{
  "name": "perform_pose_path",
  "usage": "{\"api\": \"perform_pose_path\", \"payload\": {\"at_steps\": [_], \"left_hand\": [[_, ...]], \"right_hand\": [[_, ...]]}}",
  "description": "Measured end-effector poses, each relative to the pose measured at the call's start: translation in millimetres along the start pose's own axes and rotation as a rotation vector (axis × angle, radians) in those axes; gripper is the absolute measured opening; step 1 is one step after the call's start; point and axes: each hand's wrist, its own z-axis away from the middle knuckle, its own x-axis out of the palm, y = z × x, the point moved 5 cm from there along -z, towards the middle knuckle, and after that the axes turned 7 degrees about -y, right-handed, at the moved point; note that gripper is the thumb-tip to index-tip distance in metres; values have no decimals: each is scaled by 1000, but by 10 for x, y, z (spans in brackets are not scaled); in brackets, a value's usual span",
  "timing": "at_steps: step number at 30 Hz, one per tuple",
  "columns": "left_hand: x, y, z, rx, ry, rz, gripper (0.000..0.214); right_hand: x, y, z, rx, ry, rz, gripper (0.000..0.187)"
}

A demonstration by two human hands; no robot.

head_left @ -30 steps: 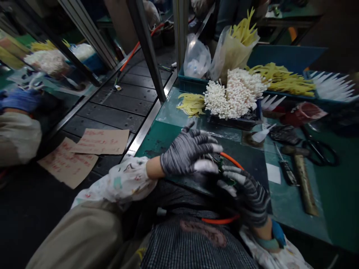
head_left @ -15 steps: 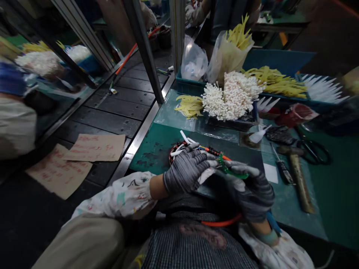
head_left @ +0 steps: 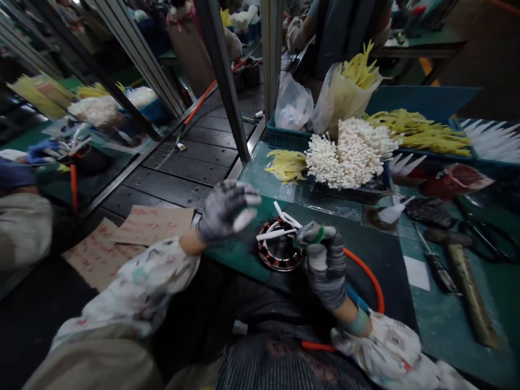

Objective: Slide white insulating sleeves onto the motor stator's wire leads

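Note:
My left hand (head_left: 229, 211), in a grey striped glove, is raised left of a round wire-wound ring, its fingers apart with nothing in them. The ring (head_left: 279, 262), dark with reddish windings, looks like a motor stator and lies on the green mat. Several white sleeves (head_left: 271, 234) stick out over it. My right hand (head_left: 325, 265), gloved likewise, is closed at the ring's right edge around a small green tool (head_left: 320, 234), perhaps thread snips; most of it is hidden by the fingers. An orange cable (head_left: 376, 279) curves out from behind that hand.
White sleeve bundles (head_left: 347, 157) and yellow sleeves (head_left: 286, 165) sit at the back. A hammer (head_left: 471, 292), a screwdriver (head_left: 441, 271) and black-handled scissors (head_left: 493, 241) lie right. Cardboard pieces (head_left: 152, 223) rest on the slatted conveyor (head_left: 174, 181); a co-worker's sleeve shows far left.
My left hand has let go of the wires and moved left and up, away from the right. My right hand has shifted left to the ring's edge. The camera view has shifted slightly.

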Motion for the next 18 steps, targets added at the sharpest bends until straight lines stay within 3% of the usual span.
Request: {"api": "perform_pose_path", "payload": {"at_steps": [2, 4, 7, 10, 14, 18], "left_hand": [[227, -516, -320, -354, -127, 16, 41], [560, -848, -622, -569, -371, -41, 43], [887, -1059, -1031, -651, -428, -82, 50], [1098, -1161, -1248, -715, -460, -79, 47], [1247, -1261, -1294, -795, -545, -15, 35], [1234, -1293, -1220, -834, -521, 29, 34]], "right_hand": [[24, -59, -17, -97, -62, 61, 8], [18, -109, -38, -175, -120, 139, 7], [-10, -147, -80, -241, -183, 195, 6], [-11, -188, -106, -294, -241, 214, 9], [-3, -272, -129, -330, -252, 225, 8], [17, -346, -143, -367, -275, 220, 8]]}}
